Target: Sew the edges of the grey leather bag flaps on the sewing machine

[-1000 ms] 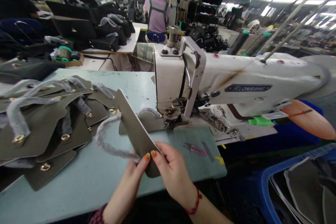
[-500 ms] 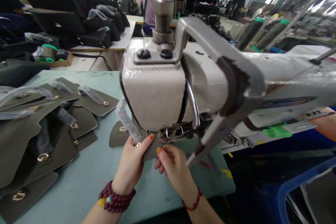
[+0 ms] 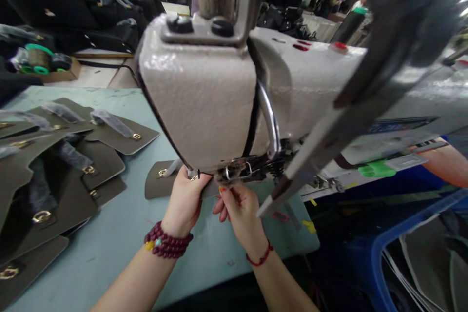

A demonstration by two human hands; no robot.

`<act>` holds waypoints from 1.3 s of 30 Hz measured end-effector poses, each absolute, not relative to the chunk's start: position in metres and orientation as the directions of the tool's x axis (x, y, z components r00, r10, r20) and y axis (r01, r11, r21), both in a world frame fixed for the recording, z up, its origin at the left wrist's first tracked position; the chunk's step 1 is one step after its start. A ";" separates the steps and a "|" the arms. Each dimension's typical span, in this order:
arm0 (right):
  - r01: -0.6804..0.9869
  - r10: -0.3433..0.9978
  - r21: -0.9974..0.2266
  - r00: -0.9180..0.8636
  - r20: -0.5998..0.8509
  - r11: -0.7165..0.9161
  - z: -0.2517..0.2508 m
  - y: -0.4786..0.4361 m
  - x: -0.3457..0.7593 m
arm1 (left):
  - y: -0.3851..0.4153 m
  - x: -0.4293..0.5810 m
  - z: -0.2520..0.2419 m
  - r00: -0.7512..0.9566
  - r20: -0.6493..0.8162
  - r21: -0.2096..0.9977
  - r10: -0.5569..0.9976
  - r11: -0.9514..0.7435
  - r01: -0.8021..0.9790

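Note:
Both my hands hold a flat olive-grey leather piece [image 3: 156, 183] with a gold ring and a plastic-wrapped strap, right under the head of a white sewing machine [image 3: 204, 97]. My left hand [image 3: 185, 200] grips the piece's near edge, fingers closed on it. My right hand [image 3: 237, 209] pinches the same piece beside the presser foot [image 3: 234, 173]. The machine head hides the part of the piece under the needle.
A pile of like leather pieces [image 3: 54, 170] with gold rings lies on the pale green table [image 3: 120, 239] to the left. Pink snips [image 3: 280, 215] lie right of my hands. A blue bin [image 3: 413, 258] holds more pieces at lower right. A person works at the far bench.
My view has moved closer and lower toward the machine head. Both hands have pushed the leather piece further in under the head, from being held up off the table a second ago.

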State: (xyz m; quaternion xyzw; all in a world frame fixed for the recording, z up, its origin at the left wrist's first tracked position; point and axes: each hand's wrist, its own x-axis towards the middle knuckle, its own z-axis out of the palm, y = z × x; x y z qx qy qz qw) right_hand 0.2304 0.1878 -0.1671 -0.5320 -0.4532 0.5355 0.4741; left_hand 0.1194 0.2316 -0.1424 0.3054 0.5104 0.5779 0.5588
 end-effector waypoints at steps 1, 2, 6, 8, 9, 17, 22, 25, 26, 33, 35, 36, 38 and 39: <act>-0.037 0.989 -0.989 0.013 -0.146 -0.145 -0.167 0.187 0.231 | 0.232 0.120 -0.142 -0.182 -0.213 0.933 0.960 0.144 -0.330; -0.046 0.988 -0.988 0.009 -0.151 -0.151 -0.167 0.187 0.231 | 0.232 0.121 -0.142 -0.177 -0.211 0.934 0.961 0.144 -0.328; -0.068 0.988 -0.986 -0.003 -0.154 -0.154 -0.165 0.185 0.231 | 0.232 0.118 -0.145 -0.140 -0.176 0.939 0.974 0.124 -0.322; -0.070 0.987 -0.984 -0.007 -0.161 -0.161 -0.164 0.184 0.230 | 0.231 0.113 -0.147 -0.069 -0.152 0.936 0.986 0.121 -0.330; -0.069 0.986 -0.984 -0.008 -0.165 -0.165 -0.164 0.184 0.230 | 0.231 0.110 -0.148 -0.020 -0.152 0.933 0.988 0.137 -0.334; -0.093 0.980 -0.976 -0.048 -0.192 -0.196 -0.159 0.183 0.234 | 0.232 0.077 -0.154 0.452 -0.400 0.824 0.797 0.529 -0.205; -0.116 0.976 -0.969 -0.013 -0.218 -0.218 -0.159 0.183 0.234 | 0.237 0.076 -0.153 0.463 -0.471 0.783 0.751 0.598 -0.172; -0.132 0.974 -0.965 -0.011 -0.228 -0.228 -0.160 0.184 0.234 | 0.237 0.077 -0.153 0.448 -0.423 0.822 0.788 0.542 -0.177; -0.135 0.973 -0.964 -0.012 -0.230 -0.230 -0.160 0.184 0.234 | 0.237 0.078 -0.153 0.445 -0.413 0.830 0.795 0.529 -0.175; -0.158 0.968 -0.955 -0.005 -0.252 -0.250 -0.159 0.186 0.233 | 0.237 0.077 -0.159 0.459 -0.352 0.861 0.815 0.474 -0.181; -0.157 0.970 -0.958 -0.003 -0.243 -0.241 -0.160 0.188 0.231 | 0.239 0.076 -0.159 0.443 -0.365 0.864 0.819 0.475 -0.165; -0.157 0.971 -0.959 -0.004 -0.239 -0.237 -0.160 0.189 0.231 | 0.240 0.076 -0.159 0.431 -0.372 0.866 0.822 0.474 -0.157; -0.159 0.972 -0.960 0.001 -0.234 -0.231 -0.161 0.190 0.229 | 0.242 0.076 -0.157 0.409 -0.377 0.874 0.831 0.466 -0.140; -0.160 0.972 -0.960 0.008 -0.235 -0.231 -0.162 0.190 0.228 | 0.243 0.076 -0.156 0.404 -0.372 0.879 0.836 0.457 -0.135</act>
